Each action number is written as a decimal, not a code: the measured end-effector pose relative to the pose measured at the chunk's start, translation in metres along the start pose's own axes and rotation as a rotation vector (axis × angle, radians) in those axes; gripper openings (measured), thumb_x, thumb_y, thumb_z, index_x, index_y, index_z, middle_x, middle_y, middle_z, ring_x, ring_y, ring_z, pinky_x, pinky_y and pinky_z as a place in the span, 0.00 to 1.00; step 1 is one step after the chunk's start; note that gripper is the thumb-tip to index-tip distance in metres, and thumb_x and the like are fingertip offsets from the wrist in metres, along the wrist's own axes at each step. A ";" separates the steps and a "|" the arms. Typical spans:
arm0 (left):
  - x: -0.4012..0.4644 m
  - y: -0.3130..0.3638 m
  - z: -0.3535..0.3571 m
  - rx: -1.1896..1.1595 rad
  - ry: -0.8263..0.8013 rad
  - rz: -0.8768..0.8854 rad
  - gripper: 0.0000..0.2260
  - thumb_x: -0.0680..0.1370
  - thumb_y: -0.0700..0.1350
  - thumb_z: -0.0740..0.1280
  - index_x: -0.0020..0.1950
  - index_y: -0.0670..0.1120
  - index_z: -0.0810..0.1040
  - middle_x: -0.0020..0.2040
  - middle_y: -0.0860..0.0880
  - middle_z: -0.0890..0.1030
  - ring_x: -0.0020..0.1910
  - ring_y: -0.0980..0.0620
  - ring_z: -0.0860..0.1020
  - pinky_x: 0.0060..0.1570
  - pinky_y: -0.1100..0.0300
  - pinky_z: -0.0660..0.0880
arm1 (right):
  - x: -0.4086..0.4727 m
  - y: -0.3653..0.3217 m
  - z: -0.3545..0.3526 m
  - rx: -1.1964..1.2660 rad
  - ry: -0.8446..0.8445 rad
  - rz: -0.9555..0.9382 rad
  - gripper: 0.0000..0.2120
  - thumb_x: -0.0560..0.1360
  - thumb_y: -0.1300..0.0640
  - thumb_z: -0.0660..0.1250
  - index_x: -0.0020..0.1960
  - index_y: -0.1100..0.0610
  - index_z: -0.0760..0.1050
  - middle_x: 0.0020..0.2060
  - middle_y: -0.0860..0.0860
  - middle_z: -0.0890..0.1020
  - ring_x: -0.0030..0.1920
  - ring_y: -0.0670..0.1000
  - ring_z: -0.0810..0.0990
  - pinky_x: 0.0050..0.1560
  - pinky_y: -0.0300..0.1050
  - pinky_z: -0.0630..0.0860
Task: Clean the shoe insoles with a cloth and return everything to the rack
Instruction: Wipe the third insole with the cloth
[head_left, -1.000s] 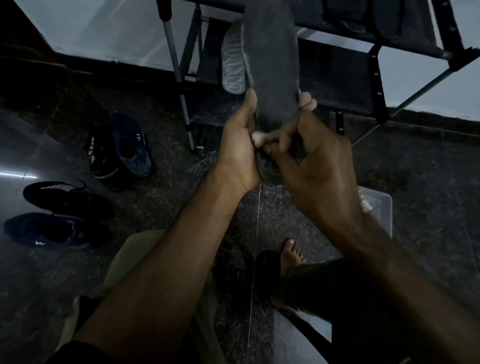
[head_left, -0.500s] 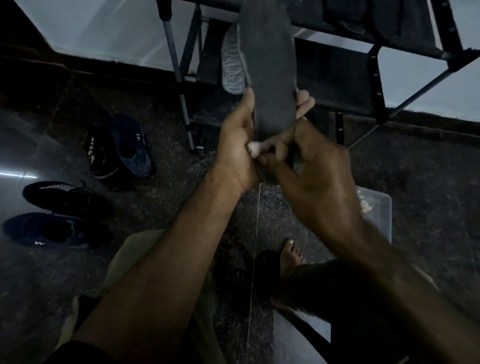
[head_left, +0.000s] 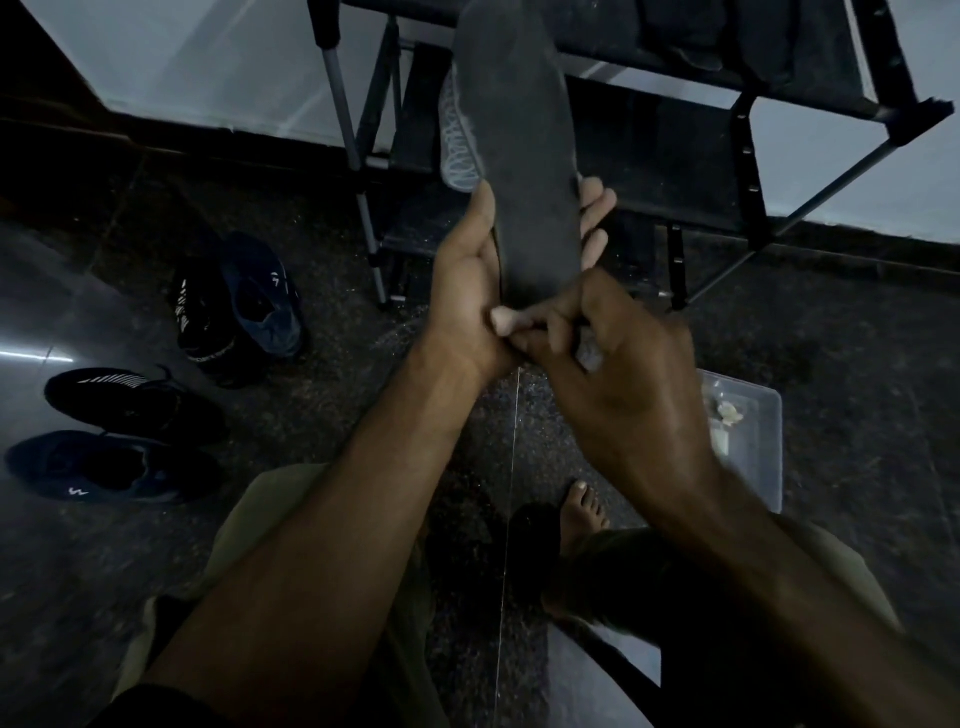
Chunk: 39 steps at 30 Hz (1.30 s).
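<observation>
A dark grey insole (head_left: 524, 156) stands upright in front of me, its toe end pointing up. My left hand (head_left: 467, 280) grips its lower half from behind, thumb on the left edge, fingertips showing past the right edge. My right hand (head_left: 602, 364) is closed around a small pale cloth (head_left: 503, 318) and presses it against the heel end of the insole. Behind, a black shoe rack (head_left: 748, 156) holds a light patterned insole (head_left: 457, 140) leaning on a lower shelf.
On the dark floor to the left lie two pairs of dark shoes (head_left: 239, 306) (head_left: 114, 441). A clear plastic box (head_left: 748, 436) with pale scraps sits at the right. My bare foot (head_left: 584, 512) and knees are below the hands.
My right hand with the cloth has slid down from mid-insole to the heel end. The insole has tilted slightly left at the top.
</observation>
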<state>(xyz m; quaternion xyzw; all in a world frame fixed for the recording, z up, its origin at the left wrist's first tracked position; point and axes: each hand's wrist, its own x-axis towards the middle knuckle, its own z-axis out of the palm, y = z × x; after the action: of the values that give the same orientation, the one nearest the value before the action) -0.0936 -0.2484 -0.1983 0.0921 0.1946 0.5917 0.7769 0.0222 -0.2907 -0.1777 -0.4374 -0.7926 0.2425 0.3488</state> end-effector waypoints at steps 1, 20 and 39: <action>0.000 -0.001 0.002 -0.018 -0.005 -0.006 0.28 0.84 0.58 0.47 0.67 0.35 0.70 0.63 0.39 0.75 0.73 0.42 0.66 0.74 0.50 0.61 | -0.002 0.001 -0.002 0.008 0.002 0.003 0.13 0.77 0.61 0.70 0.39 0.55 0.67 0.38 0.53 0.83 0.43 0.55 0.83 0.42 0.58 0.79; 0.005 0.002 0.003 -0.049 0.002 -0.011 0.29 0.83 0.60 0.46 0.69 0.38 0.67 0.60 0.41 0.76 0.71 0.44 0.69 0.69 0.45 0.66 | 0.025 0.016 -0.015 -0.060 0.156 0.054 0.10 0.76 0.64 0.69 0.40 0.58 0.70 0.37 0.54 0.81 0.41 0.50 0.83 0.36 0.50 0.79; 0.010 0.009 -0.008 -0.099 -0.022 0.030 0.28 0.83 0.60 0.45 0.60 0.40 0.73 0.54 0.43 0.79 0.66 0.40 0.73 0.66 0.41 0.67 | 0.001 0.019 0.002 -0.061 0.115 0.015 0.14 0.75 0.71 0.67 0.39 0.56 0.68 0.37 0.56 0.80 0.43 0.58 0.82 0.36 0.54 0.77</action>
<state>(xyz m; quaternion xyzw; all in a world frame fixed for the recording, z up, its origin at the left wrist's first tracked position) -0.1024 -0.2366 -0.2039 0.0629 0.1550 0.6112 0.7736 0.0301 -0.2807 -0.1919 -0.4669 -0.7750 0.1950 0.3786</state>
